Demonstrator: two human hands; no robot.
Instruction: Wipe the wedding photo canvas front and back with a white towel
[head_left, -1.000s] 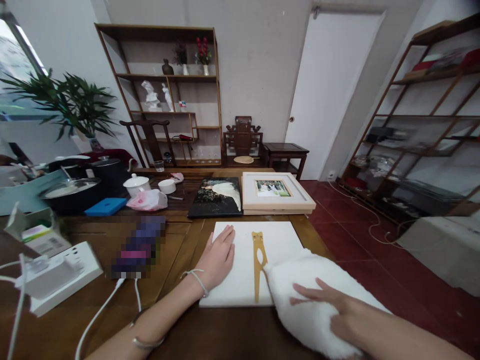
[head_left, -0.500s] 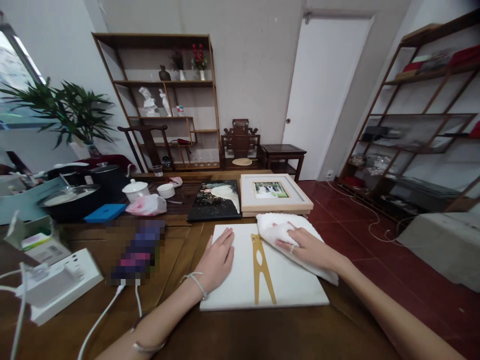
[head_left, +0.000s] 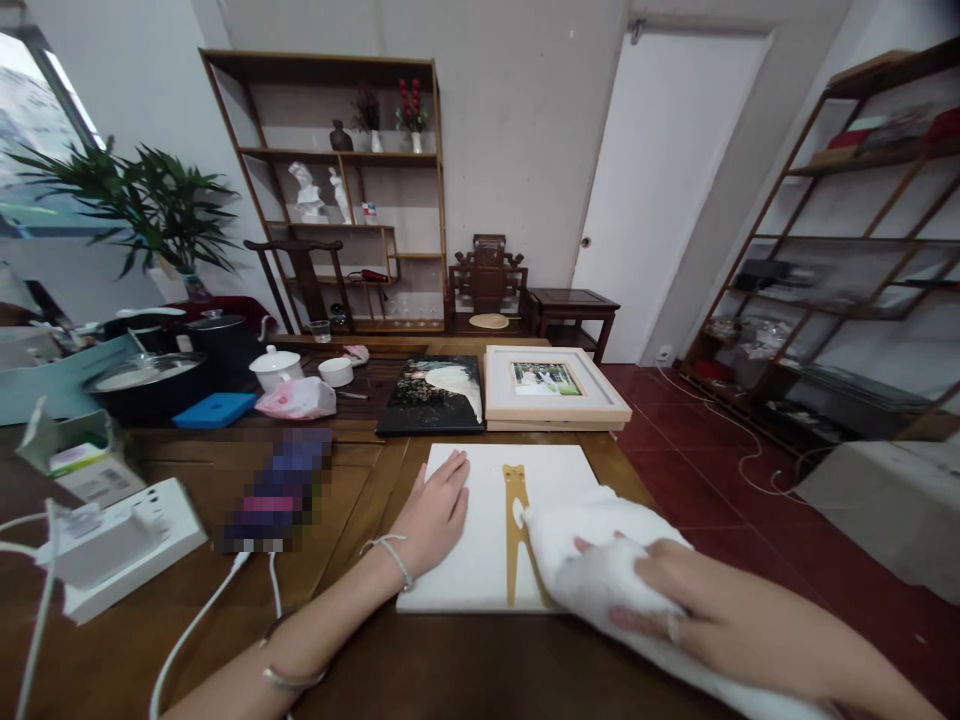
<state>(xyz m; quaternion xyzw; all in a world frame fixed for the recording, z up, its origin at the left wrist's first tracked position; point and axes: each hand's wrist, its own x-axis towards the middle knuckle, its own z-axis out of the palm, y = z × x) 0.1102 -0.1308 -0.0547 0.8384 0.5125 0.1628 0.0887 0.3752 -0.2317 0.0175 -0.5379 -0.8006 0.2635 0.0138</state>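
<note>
A white square board [head_left: 480,520] with a gold, clothespin-shaped stripe [head_left: 516,530] lies flat near the table's front edge. My left hand [head_left: 433,515] rests flat on the board's left side, fingers stretched out and together. My right hand [head_left: 660,590] presses a fluffy white cloth [head_left: 592,560] onto the board's near right corner, fingers curled into the fabric. The cloth hides that corner and trails off along my right forearm.
Beyond the board lie a dark photo print [head_left: 436,393] and a pale framed picture [head_left: 551,385]. To the left are a white power strip [head_left: 112,545] with cables, a blurred purple item [head_left: 279,485], a blue pad [head_left: 214,409], pots and white cups. Shelves, chairs and a door stand behind.
My right hand with the cloth went from the near right corner to the board's far right edge and is back at the near right corner. The left hand has stayed put.
</note>
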